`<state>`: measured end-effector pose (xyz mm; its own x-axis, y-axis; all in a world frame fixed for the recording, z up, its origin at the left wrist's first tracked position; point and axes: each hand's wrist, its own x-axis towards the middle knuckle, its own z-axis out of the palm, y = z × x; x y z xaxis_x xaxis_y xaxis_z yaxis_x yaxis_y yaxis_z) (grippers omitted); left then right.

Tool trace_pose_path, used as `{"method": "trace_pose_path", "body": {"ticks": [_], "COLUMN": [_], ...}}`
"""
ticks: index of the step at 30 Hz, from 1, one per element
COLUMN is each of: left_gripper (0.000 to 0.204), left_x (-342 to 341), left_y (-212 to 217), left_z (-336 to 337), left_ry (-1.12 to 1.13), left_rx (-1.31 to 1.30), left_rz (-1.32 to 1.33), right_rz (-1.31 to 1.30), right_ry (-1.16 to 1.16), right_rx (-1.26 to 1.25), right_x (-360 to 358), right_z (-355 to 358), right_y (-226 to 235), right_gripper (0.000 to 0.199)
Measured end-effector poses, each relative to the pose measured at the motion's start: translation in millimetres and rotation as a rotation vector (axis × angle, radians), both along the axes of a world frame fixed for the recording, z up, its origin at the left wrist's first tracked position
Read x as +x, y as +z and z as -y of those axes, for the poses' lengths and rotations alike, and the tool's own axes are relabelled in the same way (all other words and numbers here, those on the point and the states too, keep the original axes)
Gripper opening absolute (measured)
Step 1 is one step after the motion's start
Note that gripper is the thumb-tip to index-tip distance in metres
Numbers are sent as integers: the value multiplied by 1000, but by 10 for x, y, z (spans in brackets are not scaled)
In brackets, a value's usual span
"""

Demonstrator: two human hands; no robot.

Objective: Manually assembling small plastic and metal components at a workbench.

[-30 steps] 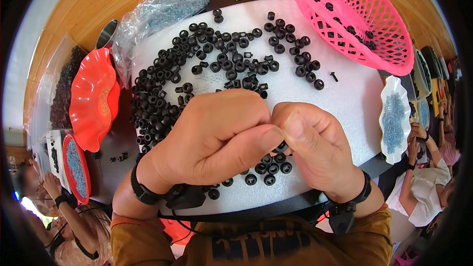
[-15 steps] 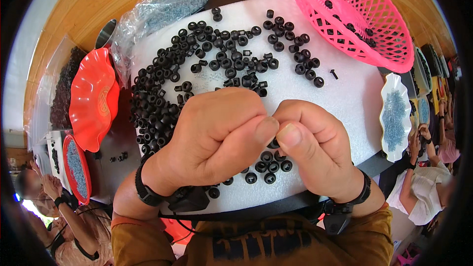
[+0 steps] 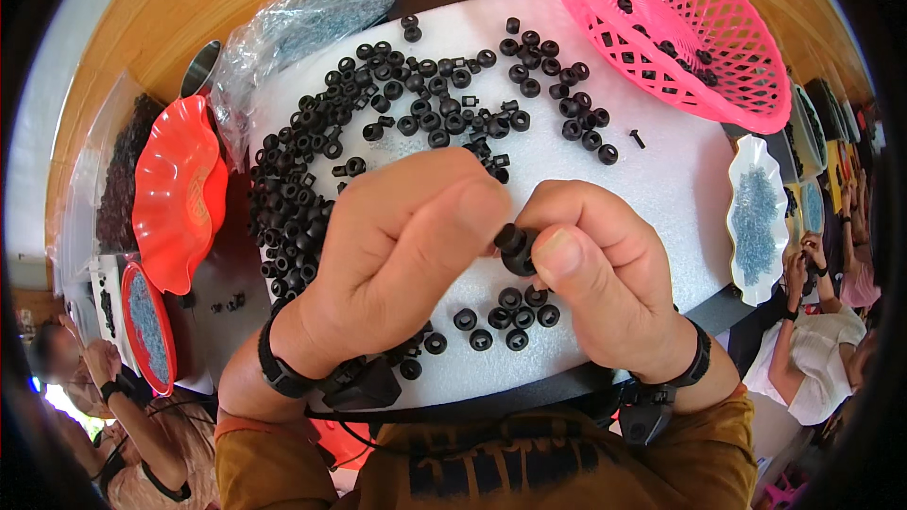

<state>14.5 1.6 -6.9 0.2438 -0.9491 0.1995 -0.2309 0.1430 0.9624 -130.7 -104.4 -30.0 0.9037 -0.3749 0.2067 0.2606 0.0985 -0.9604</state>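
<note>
Left hand (image 3: 406,246) shifted up and away from our right hand (image 3: 605,274); black part (image 3: 514,249) now shows.
Our right pinches it, thumb against bent index, end sticking out leftward. Left sits curled just beside, fingertips hidden; can't tell its grip. Wrists angle inward over white sheet (image 3: 661,217).

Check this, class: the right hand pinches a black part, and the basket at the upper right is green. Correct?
Not quite: the basket is pink, not green, as the head view shows. The right hand does pinch a black part.
</note>
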Motion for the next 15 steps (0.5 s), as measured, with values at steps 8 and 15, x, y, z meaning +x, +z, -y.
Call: {"method": "trace_pose_path", "body": {"ticks": [8, 15], "left_gripper": [9, 37], "left_x": [-47, -19], "left_y": [-15, -83], "left_z": [-8, 63], "left_ry": [158, 192], "left_rx": [-161, -408], "left_rz": [158, 878], "right_rz": [40, 39], "right_ry": [2, -34], "right_rx": [27, 137], "right_x": [-14, -3], "right_z": [13, -9], "right_y": [11, 32], "right_gripper": [17, 19]}}
